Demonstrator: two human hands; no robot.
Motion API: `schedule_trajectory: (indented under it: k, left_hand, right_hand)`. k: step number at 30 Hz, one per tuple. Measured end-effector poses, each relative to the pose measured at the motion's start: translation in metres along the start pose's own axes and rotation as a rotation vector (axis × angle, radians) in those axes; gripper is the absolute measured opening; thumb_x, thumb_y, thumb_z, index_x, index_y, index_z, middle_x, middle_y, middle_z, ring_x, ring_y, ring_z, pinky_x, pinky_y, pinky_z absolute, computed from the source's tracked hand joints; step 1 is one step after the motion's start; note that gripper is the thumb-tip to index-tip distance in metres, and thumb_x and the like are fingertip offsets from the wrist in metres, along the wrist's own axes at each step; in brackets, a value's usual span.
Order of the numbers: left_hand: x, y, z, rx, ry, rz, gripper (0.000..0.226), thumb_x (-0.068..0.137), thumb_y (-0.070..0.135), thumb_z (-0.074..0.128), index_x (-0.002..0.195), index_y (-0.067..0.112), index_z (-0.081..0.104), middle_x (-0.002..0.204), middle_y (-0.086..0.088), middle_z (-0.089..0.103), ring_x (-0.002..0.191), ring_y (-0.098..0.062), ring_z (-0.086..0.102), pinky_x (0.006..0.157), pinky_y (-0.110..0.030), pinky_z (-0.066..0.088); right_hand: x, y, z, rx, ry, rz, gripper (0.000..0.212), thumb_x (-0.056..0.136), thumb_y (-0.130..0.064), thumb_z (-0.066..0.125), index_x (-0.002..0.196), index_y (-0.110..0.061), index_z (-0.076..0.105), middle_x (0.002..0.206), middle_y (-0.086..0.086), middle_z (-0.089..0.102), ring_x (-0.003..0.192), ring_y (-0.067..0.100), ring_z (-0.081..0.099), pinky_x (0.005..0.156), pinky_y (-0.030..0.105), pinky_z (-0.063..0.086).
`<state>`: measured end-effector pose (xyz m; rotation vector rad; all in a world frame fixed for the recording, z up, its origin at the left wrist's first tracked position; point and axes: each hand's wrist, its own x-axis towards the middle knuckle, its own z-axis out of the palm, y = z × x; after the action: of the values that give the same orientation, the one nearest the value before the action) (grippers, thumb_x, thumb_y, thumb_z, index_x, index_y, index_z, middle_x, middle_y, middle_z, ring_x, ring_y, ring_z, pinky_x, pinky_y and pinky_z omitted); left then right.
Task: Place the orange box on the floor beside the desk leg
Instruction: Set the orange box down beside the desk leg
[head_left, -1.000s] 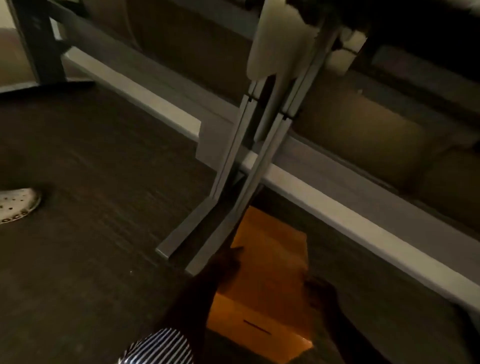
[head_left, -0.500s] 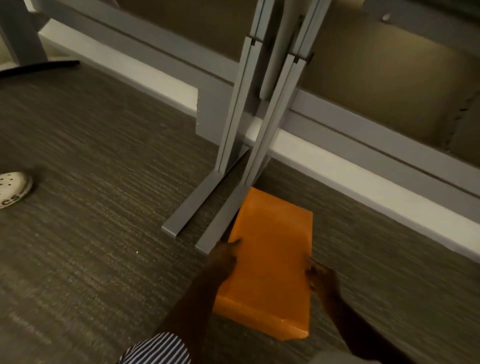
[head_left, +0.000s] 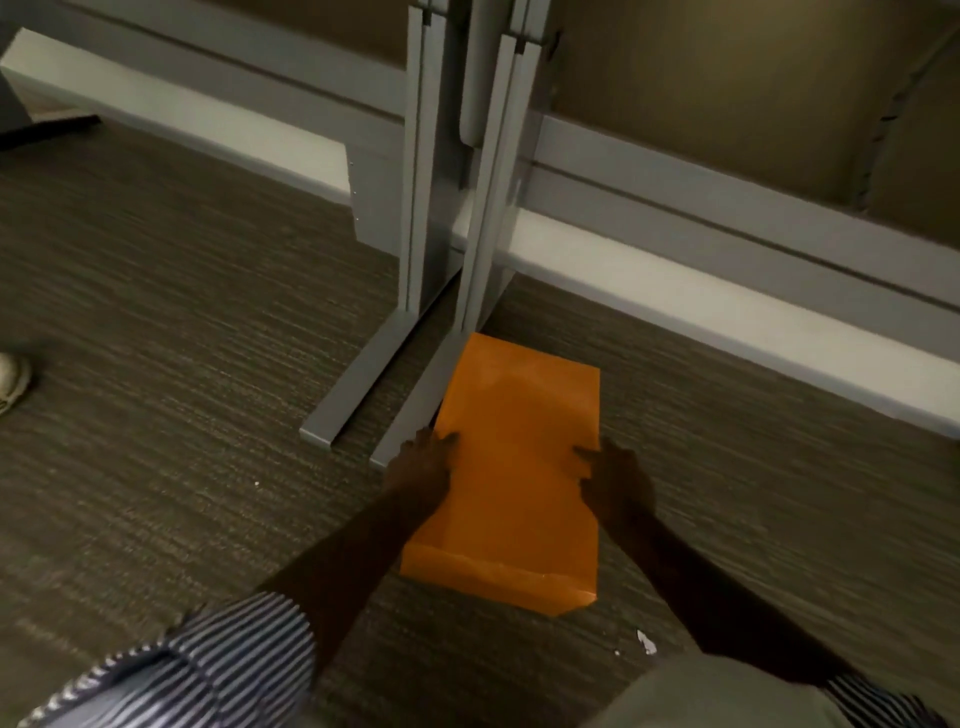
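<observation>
The orange box (head_left: 514, 457) lies flat and lengthwise on the grey carpet, its left side right against the foot of the right grey desk leg (head_left: 488, 218). My left hand (head_left: 423, 462) grips its left edge with the thumb on top. On the opposite edge my right hand (head_left: 613, 475) holds the box the same way. A second grey desk leg (head_left: 415, 208) stands just to the left, with its own foot running forward across the carpet.
A white baseboard (head_left: 701, 312) and grey partition rails run behind the legs. A white shoe (head_left: 10, 374) shows at the left edge. Small white scraps (head_left: 645, 642) lie on the carpet near my right forearm. A dark chair base (head_left: 47, 127) is at the top left.
The view has brightened and dropped lower. The box has come down and forward beside the right desk leg's foot, with both hands still on its sides.
</observation>
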<state>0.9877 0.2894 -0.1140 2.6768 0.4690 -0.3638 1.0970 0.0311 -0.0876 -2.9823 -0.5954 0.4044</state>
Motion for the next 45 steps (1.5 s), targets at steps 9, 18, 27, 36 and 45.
schedule_trajectory:
  k: [9,18,27,36,45]
  left_hand:
    - [-0.088,0.049,-0.001,0.301,-0.204,0.326,0.065,0.096,0.022,0.053,0.151,0.017,0.022,0.16,-0.016,0.022,0.141,-0.04,0.032,0.107,-0.057,0.038]
    - [-0.093,0.055,-0.003,0.408,-0.345,0.344,0.1,0.088,0.036,0.067,0.156,0.009,-0.001,0.163,-0.021,-0.014,0.149,-0.047,-0.006,0.119,-0.062,0.015]
    - [0.017,0.038,-0.065,0.361,-0.213,0.268,0.08,0.095,0.039,0.056,0.157,0.02,0.009,0.167,-0.007,-0.006,0.153,-0.035,-0.004,0.121,-0.054,0.02]
    - [0.04,0.037,-0.06,0.316,-0.239,0.252,0.084,0.093,0.043,0.058,0.157,0.021,0.009,0.167,-0.007,-0.009,0.153,-0.036,-0.006,0.123,-0.055,0.013]
    - [0.041,0.067,-0.091,0.256,-0.304,0.144,0.078,0.096,0.033,0.048,0.157,0.015,0.003,0.167,-0.006,-0.009,0.153,-0.034,-0.004,0.123,-0.055,0.008]
  right_hand:
    - [-0.066,-0.024,-0.001,-0.229,-0.267,-0.409,0.095,0.085,-0.069,0.055,0.157,-0.039,0.0,0.168,0.007,-0.009,0.153,0.035,0.003,0.12,0.054,0.025]
    - [-0.066,-0.017,0.025,-0.278,-0.106,-0.459,0.1,0.095,-0.023,0.059,0.149,-0.045,-0.023,0.166,0.015,-0.009,0.151,0.045,0.003,0.1,0.055,0.051]
    - [0.029,-0.069,0.002,-0.213,-0.025,-0.263,0.067,0.103,-0.017,0.034,0.156,-0.043,0.002,0.165,0.021,0.005,0.149,0.047,0.011,0.104,0.06,0.042]
    - [0.04,-0.054,0.005,0.034,-0.016,-0.23,0.076,0.096,-0.023,0.056,0.155,-0.044,0.012,0.168,0.002,0.0,0.154,0.034,0.001,0.116,0.055,0.034]
    - [0.047,-0.036,-0.055,-0.076,-0.226,-0.266,0.089,0.092,-0.054,0.058,0.157,-0.034,0.001,0.167,0.01,-0.011,0.153,0.036,-0.007,0.119,0.063,-0.005]
